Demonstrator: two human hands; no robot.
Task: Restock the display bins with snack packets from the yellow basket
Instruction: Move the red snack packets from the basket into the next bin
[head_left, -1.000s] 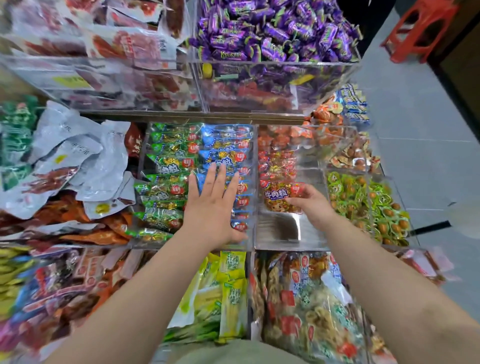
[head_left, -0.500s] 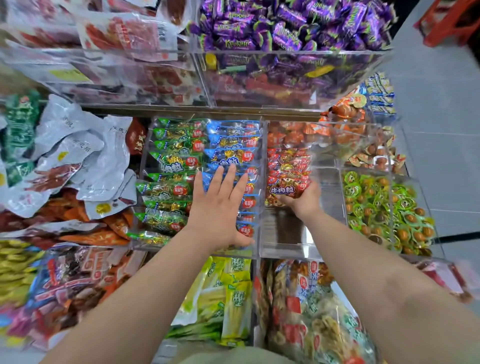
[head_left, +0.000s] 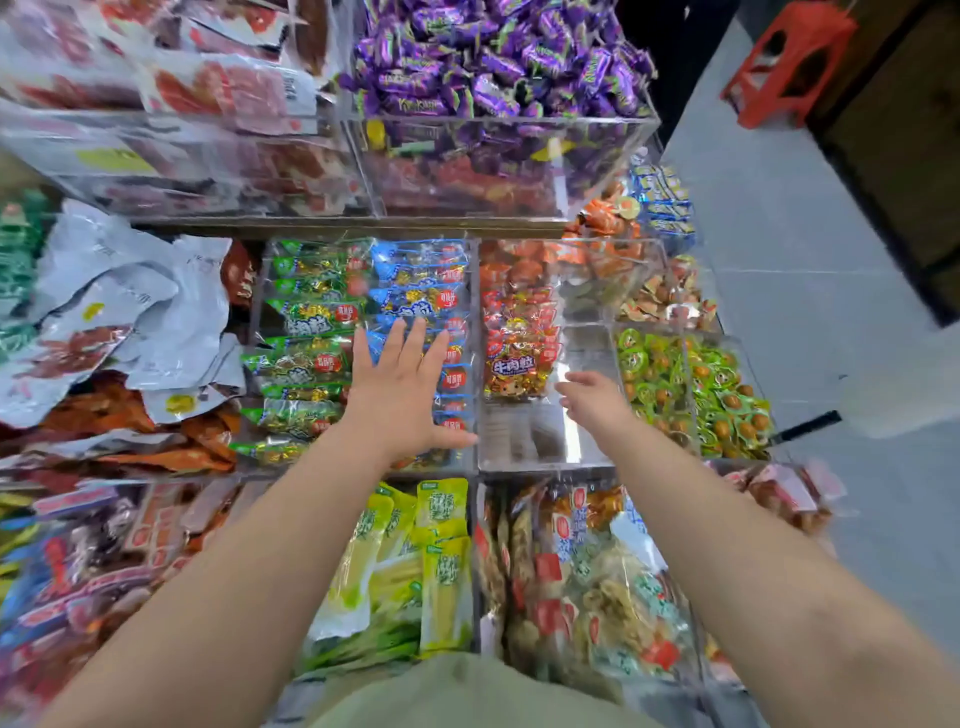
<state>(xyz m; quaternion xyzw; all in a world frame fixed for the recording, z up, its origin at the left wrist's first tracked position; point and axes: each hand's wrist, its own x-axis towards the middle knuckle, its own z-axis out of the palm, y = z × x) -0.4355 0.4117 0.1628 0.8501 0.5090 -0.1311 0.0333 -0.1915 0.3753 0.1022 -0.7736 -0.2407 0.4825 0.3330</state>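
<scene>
- At the far left I see white bags (head_left: 130, 312) lying in a loose heap, with orange bags (head_left: 171, 447) under them, nearer to me.
- Next comes a clear bin holding two rows side by side: green packets (head_left: 306, 358) on its left and blue packets (head_left: 415, 296) on its right.
- The left hand (head_left: 400, 395) lies flat on the blue packets. Its fingers are straight and a little spread, the thumb points to the right, and it grips nothing.
- Below this bin, closer to me, yellow packets (head_left: 441, 561) stand in a lower compartment.
- Above, on the higher shelf, purple candies (head_left: 498, 62) fill a clear box to the top.
- Right of the blue row is the middle bin (head_left: 530, 447). The red packets (head_left: 519, 343), the snacks of this task, are stacked in its back part, and the front one shows its label to me.
- The right hand (head_left: 592, 397) hovers over this bin, just beside the front red packet on its right. The fingers are relaxed and point left, and they hold nothing. The hand is a little blurred, so I cannot tell if the fingertips touch the packet.
- Further right, a bin holds small green cups (head_left: 691, 395) with brown centres.
- At the far right there is the grey floor (head_left: 779, 234), and a red stool (head_left: 789, 62) stands on it in the upper corner.
</scene>
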